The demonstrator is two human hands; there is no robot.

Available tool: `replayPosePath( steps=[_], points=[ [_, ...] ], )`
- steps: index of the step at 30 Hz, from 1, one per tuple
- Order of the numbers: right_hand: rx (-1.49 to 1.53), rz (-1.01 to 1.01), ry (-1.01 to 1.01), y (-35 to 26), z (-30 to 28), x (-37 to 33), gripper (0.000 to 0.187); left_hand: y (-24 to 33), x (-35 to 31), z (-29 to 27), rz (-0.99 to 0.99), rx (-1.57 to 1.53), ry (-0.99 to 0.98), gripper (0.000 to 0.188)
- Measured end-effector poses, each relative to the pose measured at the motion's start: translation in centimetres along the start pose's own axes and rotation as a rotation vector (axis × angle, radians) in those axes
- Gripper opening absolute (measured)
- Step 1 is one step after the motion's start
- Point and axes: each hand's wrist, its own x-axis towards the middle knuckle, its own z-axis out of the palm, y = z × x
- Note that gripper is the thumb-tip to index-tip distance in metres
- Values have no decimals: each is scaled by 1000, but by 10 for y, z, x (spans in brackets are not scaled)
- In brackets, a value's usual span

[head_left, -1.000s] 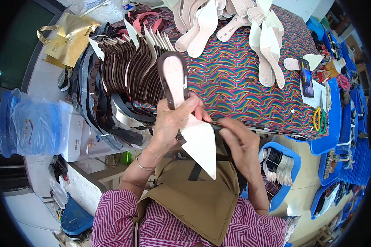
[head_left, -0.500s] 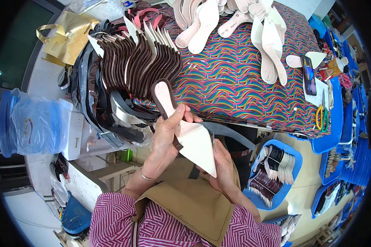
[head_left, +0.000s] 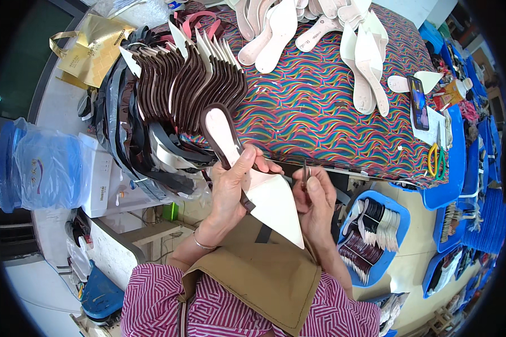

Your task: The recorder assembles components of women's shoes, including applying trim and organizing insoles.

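My left hand (head_left: pixel 230 188) is closed round the middle of a pale shoe insole (head_left: pixel 272 208), thumb on top. A dark brown strip (head_left: pixel 207 128) edges the rounded heel end, which points away from me. The white pointed toe end is toward me. A short brown end (head_left: pixel 247 203) sticks out on the insole's left side. Just right of the insole, my right hand (head_left: pixel 319 196) is closed, with a narrow dark piece (head_left: pixel 305 171) upright between thumb and fingers. Its kind cannot be made out.
A row of brown-edged insoles (head_left: pixel 180 84) stands on the patterned tablecloth (head_left: pixel 298 112) at the left. Loose pale insoles (head_left: pixel 371 67) lie farther back. A phone (head_left: pixel 418 101) and scissors (head_left: pixel 433 160) are at the right. A blue basket (head_left: pixel 402 224) of insoles stands below the table.
My right hand has moved off the insole's toe edge, rightward and up, with the narrow dark piece showing above its fingers. The insole is turned slightly, its toe a little farther right.
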Motion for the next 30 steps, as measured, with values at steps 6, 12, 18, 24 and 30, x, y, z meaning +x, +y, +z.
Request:
replayPosePath(
  steps=[6, 12, 18, 24, 30],
  points=[
    [-859, -321, -239, -36, -6, 9, 11, 8, -3, 18, -17, 136, -35, 18],
    [-958, -548, -167, -27, -8, -8, 12, 9, -4, 12, 139, 112, -186, 13],
    [-1010, -646, -437, -41, -13, -1, 10, 6, -1, 15, 166, 91, -305, 11],
    [-628, 28, -322, -35, -5, 6, 33, 0, 8, 7, 129, 31, -435, 17],
    [-796, -224, -234, -36, 7, 12, 39, -6, 10, 22, 91, 247, -408, 23]
  ],
)
